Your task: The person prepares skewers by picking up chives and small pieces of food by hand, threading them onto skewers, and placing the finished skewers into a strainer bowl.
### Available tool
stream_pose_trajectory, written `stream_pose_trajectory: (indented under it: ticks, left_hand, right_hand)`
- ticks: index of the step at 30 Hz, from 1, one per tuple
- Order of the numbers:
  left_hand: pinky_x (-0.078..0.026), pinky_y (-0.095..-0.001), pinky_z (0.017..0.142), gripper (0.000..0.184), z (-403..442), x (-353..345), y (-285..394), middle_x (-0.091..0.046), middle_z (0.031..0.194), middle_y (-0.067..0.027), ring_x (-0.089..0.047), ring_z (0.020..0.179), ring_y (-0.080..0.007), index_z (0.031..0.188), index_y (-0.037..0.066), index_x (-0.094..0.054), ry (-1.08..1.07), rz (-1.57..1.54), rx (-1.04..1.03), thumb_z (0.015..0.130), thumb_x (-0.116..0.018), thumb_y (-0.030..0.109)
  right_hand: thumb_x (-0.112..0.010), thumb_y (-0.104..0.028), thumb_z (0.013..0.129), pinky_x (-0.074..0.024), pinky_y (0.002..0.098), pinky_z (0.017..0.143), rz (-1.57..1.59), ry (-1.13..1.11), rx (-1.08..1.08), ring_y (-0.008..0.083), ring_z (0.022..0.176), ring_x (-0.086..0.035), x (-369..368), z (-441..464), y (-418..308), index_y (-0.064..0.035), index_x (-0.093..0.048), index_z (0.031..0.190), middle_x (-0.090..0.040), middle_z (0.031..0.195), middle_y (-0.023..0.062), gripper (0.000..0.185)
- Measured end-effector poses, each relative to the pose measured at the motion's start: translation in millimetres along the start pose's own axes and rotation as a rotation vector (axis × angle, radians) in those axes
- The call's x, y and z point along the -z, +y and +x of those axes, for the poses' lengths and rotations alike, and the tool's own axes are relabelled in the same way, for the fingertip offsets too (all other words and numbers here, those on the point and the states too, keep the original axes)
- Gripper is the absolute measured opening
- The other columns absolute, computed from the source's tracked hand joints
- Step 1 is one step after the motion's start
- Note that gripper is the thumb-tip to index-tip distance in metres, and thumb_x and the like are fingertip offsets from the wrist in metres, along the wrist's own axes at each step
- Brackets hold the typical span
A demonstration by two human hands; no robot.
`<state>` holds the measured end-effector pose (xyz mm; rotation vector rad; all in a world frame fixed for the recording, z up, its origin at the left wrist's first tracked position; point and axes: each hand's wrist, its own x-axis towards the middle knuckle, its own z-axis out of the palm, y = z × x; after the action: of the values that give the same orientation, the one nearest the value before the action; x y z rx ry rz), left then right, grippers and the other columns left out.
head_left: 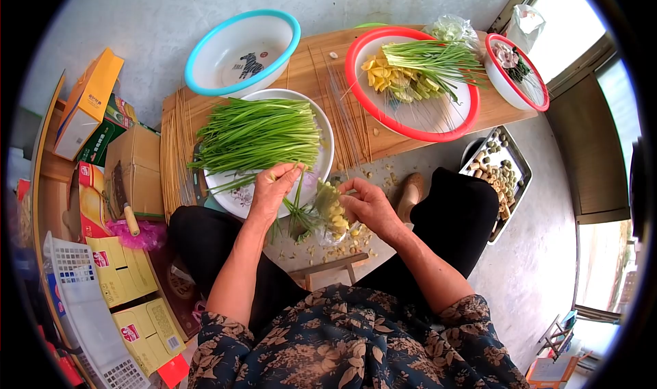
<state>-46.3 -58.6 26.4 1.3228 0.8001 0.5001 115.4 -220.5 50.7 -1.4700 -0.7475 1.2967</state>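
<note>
My left hand (272, 189) is closed in a pinch at the near edge of a white plate (327, 157). Thin green chive stems (298, 214) hang below its fingers. On the plate lies a thick pile of long green chives (256, 132). My right hand (369, 203) is closed just right of a cluster of yellow-green pieces (330, 207), its fingertips touching or nearly touching it. What sits between those fingertips is too small to make out. The cluster hangs between my hands, above the littered floor.
On the wooden table (321, 46) stand a blue-rimmed basin (291, 40), a red-rimmed basin (359, 105) with chives and yellow slices, and a smaller red-rimmed bowl (510, 91). Bamboo skewers (176, 156) lie leftward. A metal tray (521, 166) is right; a knife (130, 218) and boxes (137, 170) left.
</note>
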Motion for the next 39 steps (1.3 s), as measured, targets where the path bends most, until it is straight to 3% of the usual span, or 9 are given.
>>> stream_pose_trajectory:
  ticks: [17, 20, 25, 30, 33, 35, 36, 37, 39]
  left_hand:
    - [-0.029, -0.0207, 0.052, 0.019, -1, 3, -4, -0.042, 0.074, 0.0056, -0.037, 0.060, -0.0040, 0.103, 0.000, -0.069, -0.054, 0.219, -0.174, 0.089, -0.063, 0.011]
    - [-0.039, -0.0223, 0.061, 0.015, -5, -3, 1, -0.052, 0.075, 0.0024, -0.047, 0.068, -0.0063, 0.098, 0.000, -0.070, -0.061, 0.247, -0.181, 0.085, -0.064, 0.004]
    - [-0.042, -0.0252, 0.068, 0.015, -5, -10, -10, -0.056, 0.081, -0.0012, -0.053, 0.075, -0.0104, 0.098, 0.001, -0.070, -0.147, 0.419, -0.286, 0.086, -0.064, 0.008]
    - [-0.043, -0.0271, 0.074, 0.023, -2, -8, -7, -0.058, 0.083, -0.0050, -0.056, 0.082, -0.0148, 0.105, 0.000, -0.066, -0.130, 0.311, -0.280, 0.091, -0.059, 0.018]
    - [-0.044, -0.0298, 0.076, 0.027, 3, 8, -7, -0.060, 0.086, -0.0055, -0.058, 0.086, -0.0167, 0.104, 0.001, -0.065, 0.051, 0.430, -0.294, 0.094, -0.054, 0.024]
    - [-0.046, -0.0334, 0.073, 0.030, 4, 15, -3, -0.062, 0.082, -0.0048, -0.059, 0.082, -0.0193, 0.102, 0.002, -0.065, 0.200, 0.741, -0.256, 0.095, -0.052, 0.028]
    - [-0.046, -0.0314, 0.066, 0.031, 2, 16, -1, -0.061, 0.074, -0.0032, -0.060, 0.076, -0.0172, 0.098, 0.002, -0.066, 0.219, 0.701, -0.095, 0.095, -0.053, 0.030]
    - [-0.046, -0.0314, 0.066, 0.031, 2, 19, -1, -0.061, 0.074, -0.0032, -0.060, 0.076, -0.0172, 0.098, 0.002, -0.066, 0.219, 0.701, -0.096, 0.095, -0.053, 0.030]
    - [-0.044, -0.0275, 0.060, 0.030, 5, 27, -4, -0.058, 0.066, -0.0012, -0.060, 0.071, -0.0129, 0.096, 0.001, -0.066, 0.027, 0.233, 0.059, 0.094, -0.055, 0.029]
  right_hand:
    - [-0.056, -0.008, 0.091, -0.0349, 0.0221, 0.048, -0.007, -0.004, -0.013, 0.0068, 0.052, -0.049, 0, -1, -2, -0.0021, -0.054, 0.099, -0.054, 0.059, 0.0004, 0.010]
    - [-0.056, -0.008, 0.091, -0.0343, 0.0221, 0.048, -0.003, -0.004, -0.011, 0.0066, 0.052, -0.048, 1, -1, 0, -0.0019, -0.054, 0.098, -0.053, 0.058, 0.0003, 0.010]
    - [-0.055, -0.009, 0.091, -0.0323, 0.0217, 0.047, 0.018, 0.003, 0.006, 0.0062, 0.051, -0.047, 0, 3, 6, -0.0016, -0.054, 0.099, -0.052, 0.058, 0.0002, 0.011]
    - [-0.055, -0.010, 0.092, -0.0315, 0.0223, 0.046, 0.055, 0.018, 0.001, 0.0059, 0.050, -0.045, 3, 6, 8, -0.0015, -0.053, 0.099, -0.052, 0.057, 0.0002, 0.011]
    - [-0.055, -0.010, 0.092, -0.0310, 0.0226, 0.045, 0.085, 0.037, -0.001, 0.0060, 0.050, -0.045, 6, 7, 13, -0.0015, -0.053, 0.098, -0.051, 0.057, 0.0002, 0.011]
    - [-0.055, -0.010, 0.092, -0.0309, 0.0226, 0.045, 0.103, 0.043, 0.002, 0.0061, 0.049, -0.045, 7, 8, 12, -0.0015, -0.053, 0.098, -0.051, 0.057, 0.0002, 0.011]
    - [-0.055, -0.010, 0.092, -0.0308, 0.0226, 0.045, 0.064, 0.046, 0.002, 0.0063, 0.049, -0.044, 6, 7, 10, -0.0016, -0.053, 0.099, -0.051, 0.057, 0.0003, 0.011]
    - [-0.055, -0.010, 0.092, -0.0308, 0.0226, 0.045, 0.025, 0.050, 0.000, 0.0064, 0.049, -0.044, 6, 6, 8, -0.0017, -0.053, 0.099, -0.051, 0.057, 0.0004, 0.011]
    - [-0.055, -0.010, 0.092, -0.0310, 0.0226, 0.045, 0.019, 0.052, -0.007, 0.0064, 0.049, -0.044, 7, 5, 8, -0.0017, -0.053, 0.099, -0.052, 0.057, 0.0005, 0.011]
